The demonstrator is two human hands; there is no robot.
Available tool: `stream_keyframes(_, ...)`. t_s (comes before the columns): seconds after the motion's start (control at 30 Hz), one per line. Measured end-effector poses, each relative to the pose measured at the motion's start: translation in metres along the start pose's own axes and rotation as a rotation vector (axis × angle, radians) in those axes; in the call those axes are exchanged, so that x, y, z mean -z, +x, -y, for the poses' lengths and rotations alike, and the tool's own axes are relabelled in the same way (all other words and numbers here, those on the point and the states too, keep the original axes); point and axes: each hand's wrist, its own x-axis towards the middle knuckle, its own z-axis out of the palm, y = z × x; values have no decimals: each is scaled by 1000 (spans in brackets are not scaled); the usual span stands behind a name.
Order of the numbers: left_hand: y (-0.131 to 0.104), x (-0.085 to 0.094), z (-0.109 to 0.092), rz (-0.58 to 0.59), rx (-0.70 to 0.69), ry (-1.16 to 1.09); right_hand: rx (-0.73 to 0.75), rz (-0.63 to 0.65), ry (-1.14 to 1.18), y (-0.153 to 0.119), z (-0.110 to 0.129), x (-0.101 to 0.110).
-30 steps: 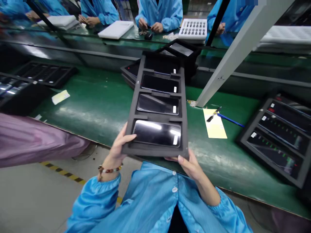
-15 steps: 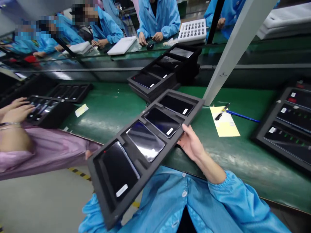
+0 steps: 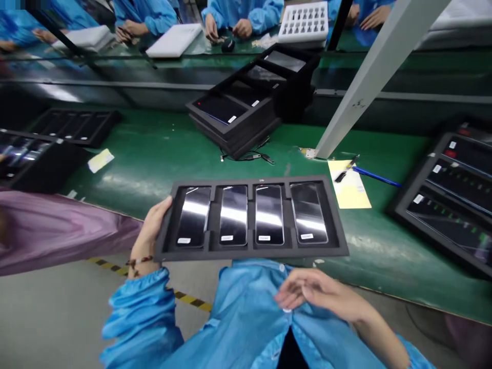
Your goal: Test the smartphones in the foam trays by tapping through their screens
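My left hand (image 3: 149, 230) grips the left end of a dark foam tray (image 3: 249, 253), its fingers mostly hidden under the edge. Several smartphone-like panels (image 3: 233, 215) lie in a row in the tray's compartments, each with a small white label near its lower edge. The tray is nearly level from left to right, above the front part of the bench. Below its right half, in front of my chest, is my right hand (image 3: 321, 289), touching no tray, with loosely bent fingers and nothing visible in it.
Stacked dark trays (image 3: 246, 120) stand at the back, with thin cables (image 3: 253, 155) beside them. A slanted grey post (image 3: 357, 97), a yellow sheet (image 3: 355, 195) with a pen (image 3: 376, 177), and another tray (image 3: 418, 215) are to the right. A co-worker's pink sleeve (image 3: 77, 225) reaches in from the left.
The tray has turned from slanted to nearly level. My right hand has let go of its near edge and moved down toward my chest. My left hand now shows at the left end.
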Motion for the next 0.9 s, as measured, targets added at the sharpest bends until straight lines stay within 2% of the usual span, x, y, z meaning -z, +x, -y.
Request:
stream_keyframes(0.03, 17, -7, -4, -1, -5, 23, 44, -26, -157, -13, 5, 6)
stream_keyframes(0.07, 30, -15, -8, -19, -27, 53, 118, -146, -314, -23, 8, 13)
stream_keyframes(0.1, 40, -23, -13, -59, -54, 79, 204, -349, -449, -29, 11, 21)
stream_keyframes(0.17, 47, -38, -22, -144, -161, 166, 340, -835, -676, -29, 13, 35)
stream_keyframes(0.2, 45, -46, -26, -160, -239, 232, 379, -1022, -782, -24, 11, 40)
stream_keyframes(0.23, 40, -55, -29, -147, -326, 313, 397, -1137, -893, -15, 9, 45)
stream_keyframes(0.3, 26, -73, -33, -68, -463, 481, 398, -1205, -1104, 7, 3, 47)
stream_keyframes(0.33, 20, -83, -34, -51, -487, 548, 392, -1219, -1178, 17, 1, 46)
stream_keyframes(0.43, 10, -99, -37, -104, -459, 622, 340, -1287, -1288, 35, -6, 40)
stream_keyframes(0.5, 21, -95, -43, -82, -462, 565, 318, -1289, -1313, 34, -10, 37)
stream_keyframes(0.57, 51, -81, -55, -33, -446, 400, 316, -1244, -1323, 25, -9, 36)
stream_keyframes(0.63, 97, -65, -71, -94, -297, 120, 335, -1209, -1335, 17, 1, 38)
stream_keyframes(0.67, 124, -59, -80, -100, -174, -59, 363, -1195, -1345, 16, 10, 40)
stream_keyframes(0.7, 151, -56, -88, -79, -112, -123, 410, -1171, -1360, 19, 24, 43)
stream_keyframes(0.77, 199, -58, -105, 35, 2, -224, 535, -1059, -1400, 43, 60, 51)
stream_keyframes(0.8, 218, -63, -112, 120, 136, -392, 596, -920, -1427, 63, 82, 57)
stream_keyframes(0.87, 243, -75, -123, 152, 239, -553, 573, -598, -1539, 120, 125, 69)
stream_keyframes(0.9, 250, -81, -127, 143, 231, -580, 511, -503, -1611, 153, 144, 75)
